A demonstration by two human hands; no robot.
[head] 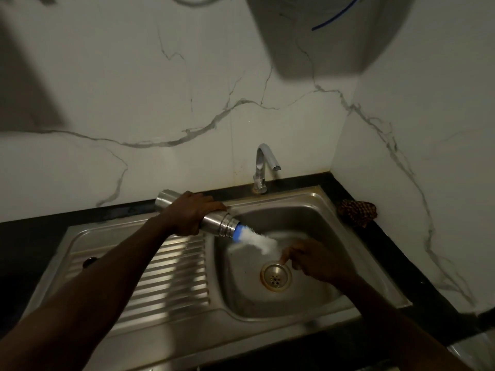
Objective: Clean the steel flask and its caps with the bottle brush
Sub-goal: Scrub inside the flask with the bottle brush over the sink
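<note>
Here the left hand [190, 212] tips the flask [198, 214] — mouth lower-right — over the sink [316, 199].

A dark counter [401, 253] carries a steel sink [166, 274] and patterned cloth [357, 211].

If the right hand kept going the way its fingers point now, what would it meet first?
Probably the white bristles of the bottle brush, which the right hand is working at the steel flask mouth; past those, the mouth itself. Motion blur leaves depth uncertain.
</note>
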